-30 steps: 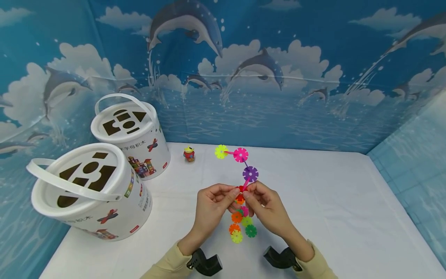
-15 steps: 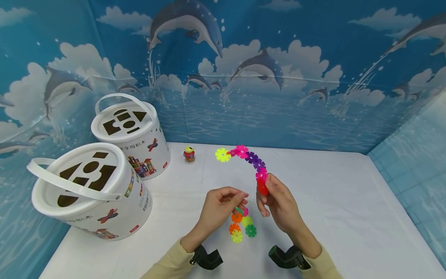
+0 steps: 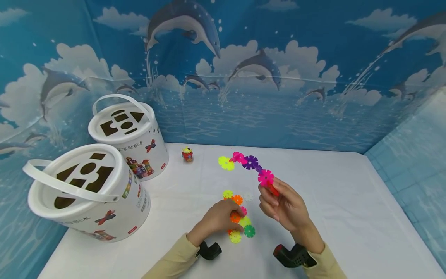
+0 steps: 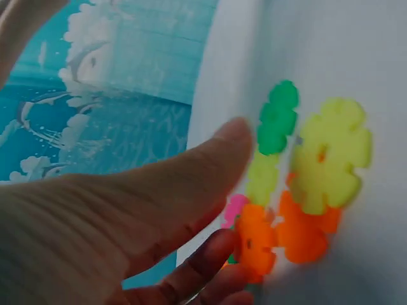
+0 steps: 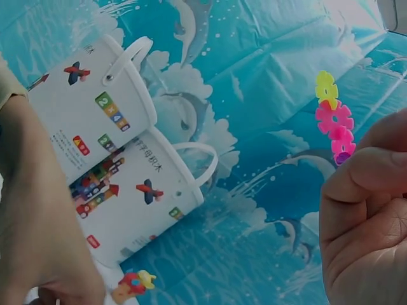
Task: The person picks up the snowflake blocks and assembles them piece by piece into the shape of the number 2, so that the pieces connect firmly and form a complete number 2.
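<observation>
Head view alone shows the cut-out lids (image 3: 106, 162) on two white cylindrical buckets (image 3: 120, 215), left, contents unclear; right hand (image 3: 288, 206) pinches a multicoloured flower-disc chain (image 3: 250, 162); left hand (image 3: 218, 217), grip parted, is at bright flower-shaped discs (image 3: 235, 217).

Multicoloured disc chain (image 3: 250, 162) in right hand (image 3: 287, 203)

Disc chain (image 3: 250, 162) is yellow, pink, purple, red — backdrop (image 3: 251, 120) at white worktop's (image 3: 348, 209) far edge is dolphin-patterned blue.
</observation>
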Available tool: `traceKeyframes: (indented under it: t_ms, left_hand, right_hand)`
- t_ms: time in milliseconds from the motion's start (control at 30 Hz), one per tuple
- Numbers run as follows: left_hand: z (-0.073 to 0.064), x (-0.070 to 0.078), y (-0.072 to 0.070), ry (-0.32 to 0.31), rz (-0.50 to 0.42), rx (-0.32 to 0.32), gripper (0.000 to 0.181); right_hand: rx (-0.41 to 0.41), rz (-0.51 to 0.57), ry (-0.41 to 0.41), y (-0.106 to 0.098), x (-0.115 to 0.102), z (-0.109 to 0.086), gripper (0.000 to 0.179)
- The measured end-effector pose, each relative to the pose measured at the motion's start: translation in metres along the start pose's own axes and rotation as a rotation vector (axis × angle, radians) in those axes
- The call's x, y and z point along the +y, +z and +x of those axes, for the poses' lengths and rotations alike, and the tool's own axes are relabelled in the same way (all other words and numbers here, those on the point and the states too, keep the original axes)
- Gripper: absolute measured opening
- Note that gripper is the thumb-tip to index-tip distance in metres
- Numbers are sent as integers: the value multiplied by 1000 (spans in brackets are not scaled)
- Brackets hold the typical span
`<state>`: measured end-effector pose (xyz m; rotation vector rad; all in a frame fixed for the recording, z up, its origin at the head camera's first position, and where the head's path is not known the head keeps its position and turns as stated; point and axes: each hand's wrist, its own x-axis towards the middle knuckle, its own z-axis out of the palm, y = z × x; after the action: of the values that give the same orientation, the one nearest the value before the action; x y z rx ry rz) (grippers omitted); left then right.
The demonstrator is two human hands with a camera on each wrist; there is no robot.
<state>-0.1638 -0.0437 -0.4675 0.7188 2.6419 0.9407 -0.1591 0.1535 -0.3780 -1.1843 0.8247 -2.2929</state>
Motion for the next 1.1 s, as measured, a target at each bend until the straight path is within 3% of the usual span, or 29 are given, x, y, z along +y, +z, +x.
traceKeyframes:
  t_ms: [133, 200, 500, 700, 833, 1100]
  left_hand:
    - [-2, -4, 6, 8, 97, -25, 36]
    - [-2, -4, 8, 3, 101, -16, 36]
    - [3, -13, 11, -113, -65, 77, 36]
    - [5, -16, 10, -104, -102, 73, 27]
    - [5, -19, 9, -87, -121, 79, 23]
    - [4, -24, 8, -82, -133, 88, 24]
  right_hand:
    - [1, 7, 9, 0, 0, 0, 42]
    - [5, 5, 12, 0, -1, 0, 42]
    - [-1, 21, 10, 1, -2, -1, 44]
    - [13, -4, 24, 1, -4, -2, 42]
    - [51, -131, 50, 1, -5, -2, 39]
    - [198, -514, 137, 6, -6, -5, 25]
